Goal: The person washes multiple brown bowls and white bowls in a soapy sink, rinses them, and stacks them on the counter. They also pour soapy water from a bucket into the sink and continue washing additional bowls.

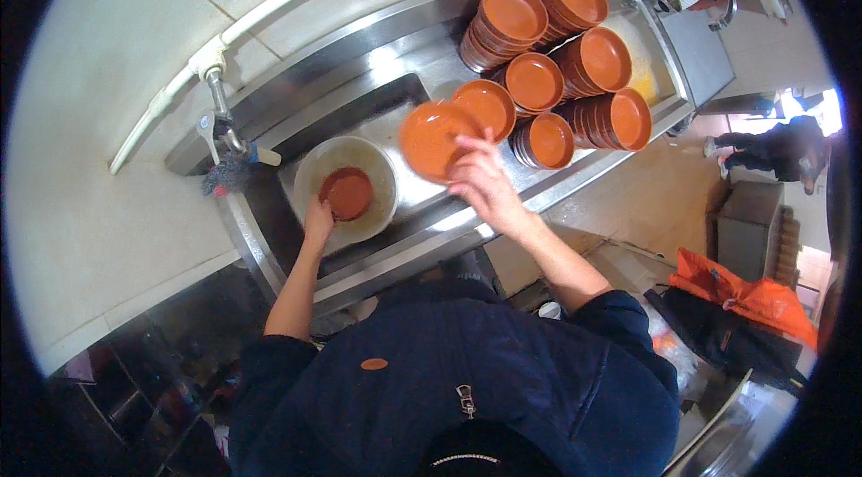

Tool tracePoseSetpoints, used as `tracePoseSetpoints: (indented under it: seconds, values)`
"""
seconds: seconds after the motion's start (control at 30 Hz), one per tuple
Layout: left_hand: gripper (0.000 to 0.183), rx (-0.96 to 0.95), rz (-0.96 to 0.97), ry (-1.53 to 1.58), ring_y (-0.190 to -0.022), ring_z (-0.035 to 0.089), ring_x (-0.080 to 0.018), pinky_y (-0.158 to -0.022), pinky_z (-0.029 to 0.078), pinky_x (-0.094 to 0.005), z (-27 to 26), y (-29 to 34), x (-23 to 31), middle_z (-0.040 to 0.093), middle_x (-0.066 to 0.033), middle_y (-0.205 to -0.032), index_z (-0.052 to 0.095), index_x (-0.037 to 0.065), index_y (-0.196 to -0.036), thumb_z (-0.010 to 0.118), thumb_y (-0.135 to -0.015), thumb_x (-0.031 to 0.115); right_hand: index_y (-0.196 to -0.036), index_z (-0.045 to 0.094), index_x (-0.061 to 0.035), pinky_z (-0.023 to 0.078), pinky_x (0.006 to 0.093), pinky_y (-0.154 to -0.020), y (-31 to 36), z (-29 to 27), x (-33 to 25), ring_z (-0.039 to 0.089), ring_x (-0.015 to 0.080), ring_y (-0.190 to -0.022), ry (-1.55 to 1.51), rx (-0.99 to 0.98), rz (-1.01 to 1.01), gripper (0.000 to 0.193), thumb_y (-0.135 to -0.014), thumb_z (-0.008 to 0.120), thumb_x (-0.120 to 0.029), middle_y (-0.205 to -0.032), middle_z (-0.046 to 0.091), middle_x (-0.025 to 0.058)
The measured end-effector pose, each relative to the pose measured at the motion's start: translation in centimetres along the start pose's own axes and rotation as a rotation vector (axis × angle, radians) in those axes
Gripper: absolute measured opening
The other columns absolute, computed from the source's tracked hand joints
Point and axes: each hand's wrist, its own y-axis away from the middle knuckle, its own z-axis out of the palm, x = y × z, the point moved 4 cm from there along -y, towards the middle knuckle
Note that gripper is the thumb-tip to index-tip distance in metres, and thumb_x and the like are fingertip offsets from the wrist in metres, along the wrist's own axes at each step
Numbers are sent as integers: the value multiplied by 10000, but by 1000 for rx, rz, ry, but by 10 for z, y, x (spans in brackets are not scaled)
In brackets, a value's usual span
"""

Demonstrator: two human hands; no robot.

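Head-worn fisheye, steeply down over sink (269,207)

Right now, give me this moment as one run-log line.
left hand: holds brown dish in metal basin | right hand: holds orange plate over sink | dish stacks: on drainboard, right

From my remote view I find no screens, signs or boxed packages with readable faces. One small oval orange label (373,364) sits on the dark blue garment at the lower centre. At the right, on the floor, an orange plastic bag (750,297) lies crumpled against dark material; its contents cannot be determined.
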Motion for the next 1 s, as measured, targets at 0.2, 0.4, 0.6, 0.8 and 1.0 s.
tracePoseSetpoints:
  seconds: [0.2,0.4,0.6,0.8,1.0]
  values:
    - [308,148,240,168,-541,530,-149,-462,426,-292,-10,30,115,578,-87,-775,491,37,-1158,414,-940,241,-830,591,-40,314,447,-1003,2,-37,66,411,320,-1210,186,100,21,104,-752,654,-66,-941,570,67]
    - [309,137,593,38,-660,605,-266,-539,448,-389,27,39,246,607,-169,-837,502,48,-1151,394,-944,250,-828,596,-34,267,448,-1056,10,-31,90,358,331,-1245,121,-69,44,78,-767,636,-62,-1077,518,96]
    - [366,-60,521,-353,-888,580,-428,-768,460,-473,84,48,329,621,-225,-957,498,57,-1146,387,-940,339,-1051,501,-33,282,462,-1046,27,-37,93,285,377,-1277,31,226,185,364,-745,693,-78,-1302,308,200]
    - [440,-108,526,-370,-902,579,-424,-757,452,-498,106,56,327,625,-227,-927,505,65,-1163,381,-932,418,-1287,280,-31,275,408,-1074,43,-23,109,323,279,-1283,-365,389,303,704,-713,682,32,-1364,291,163]
    - [380,220,297,-259,-881,584,-409,-754,454,-507,59,18,146,609,-239,-967,566,35,-1055,372,-929,337,-1336,222,-22,271,402,-1072,63,-18,113,372,282,-1256,-367,427,453,675,-793,620,20,-1376,312,199]
